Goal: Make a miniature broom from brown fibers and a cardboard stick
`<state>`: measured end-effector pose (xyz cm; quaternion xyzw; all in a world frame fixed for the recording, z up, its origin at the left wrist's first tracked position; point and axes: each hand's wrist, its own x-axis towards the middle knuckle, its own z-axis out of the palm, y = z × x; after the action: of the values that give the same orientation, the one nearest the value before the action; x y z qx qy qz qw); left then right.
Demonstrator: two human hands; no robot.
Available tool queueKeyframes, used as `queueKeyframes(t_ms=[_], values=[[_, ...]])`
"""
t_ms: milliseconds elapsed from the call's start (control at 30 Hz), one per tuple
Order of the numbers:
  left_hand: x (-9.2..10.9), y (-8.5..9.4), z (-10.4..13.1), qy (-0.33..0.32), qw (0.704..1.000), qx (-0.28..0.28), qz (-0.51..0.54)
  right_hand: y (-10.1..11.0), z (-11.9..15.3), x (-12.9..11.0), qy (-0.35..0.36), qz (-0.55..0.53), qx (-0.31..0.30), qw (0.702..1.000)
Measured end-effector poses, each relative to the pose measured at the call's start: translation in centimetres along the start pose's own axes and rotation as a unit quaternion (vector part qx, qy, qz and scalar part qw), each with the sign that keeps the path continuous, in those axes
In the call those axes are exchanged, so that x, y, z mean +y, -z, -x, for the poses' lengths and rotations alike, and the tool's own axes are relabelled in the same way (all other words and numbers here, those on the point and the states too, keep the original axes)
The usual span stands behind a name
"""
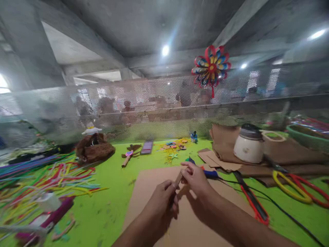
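Observation:
Between my two hands is a small brown strip (178, 178), possibly paper or cardboard, held at a slant above a tan cardboard sheet (146, 185). My left hand (164, 199) is closed around its lower end. The fingertips of my right hand (194, 176) pinch the upper end. Just beyond my right hand lies a tool with a blue handle (211, 174) and a dark cord, partly hidden by the hand. Farther back on the green table (102, 206) rests a brown rolled piece with a pink round decoration (129, 153).
Colourful pipe cleaners (64, 175) and a brown furry pouch (95, 149) lie left. Small cut-out shapes (174, 145) are scattered at the back. On the right are brown folded material (223, 140), a white jar (248, 147), yellow-and-red-handled scissors (291, 187) and a red-edged cutter (254, 200).

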<state>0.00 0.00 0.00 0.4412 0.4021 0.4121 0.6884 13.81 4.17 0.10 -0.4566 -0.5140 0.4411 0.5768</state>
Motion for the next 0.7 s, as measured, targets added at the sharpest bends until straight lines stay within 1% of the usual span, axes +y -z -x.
queueKeyframes(t_ms=[133, 300, 400, 567, 700], values=[[0.31, -0.21, -0.07, -0.008, 1.0, 0.011, -0.009, 0.12, 0.12, 0.11, -0.013, 0.0, 0.004, 1.0], [0.33, -0.26, -0.24, -0.012, 1.0, 0.023, -0.012, -0.18, 0.36, -0.16, -0.033, 0.012, -0.005, 0.999], [0.35, -0.27, -0.2, -0.013, 1.0, 0.014, -0.004, -0.45, 0.49, -0.19, -0.026, 0.004, 0.001, 1.0], [0.22, -0.08, -0.21, -0.025, 1.0, -0.005, -0.001, -0.37, 0.54, -0.36, -0.035, -0.055, 0.018, 0.998], [0.1, 0.03, -0.31, -0.031, 0.999, -0.007, -0.014, -0.14, 0.45, -0.39, -0.038, -0.058, 0.022, 0.997]])
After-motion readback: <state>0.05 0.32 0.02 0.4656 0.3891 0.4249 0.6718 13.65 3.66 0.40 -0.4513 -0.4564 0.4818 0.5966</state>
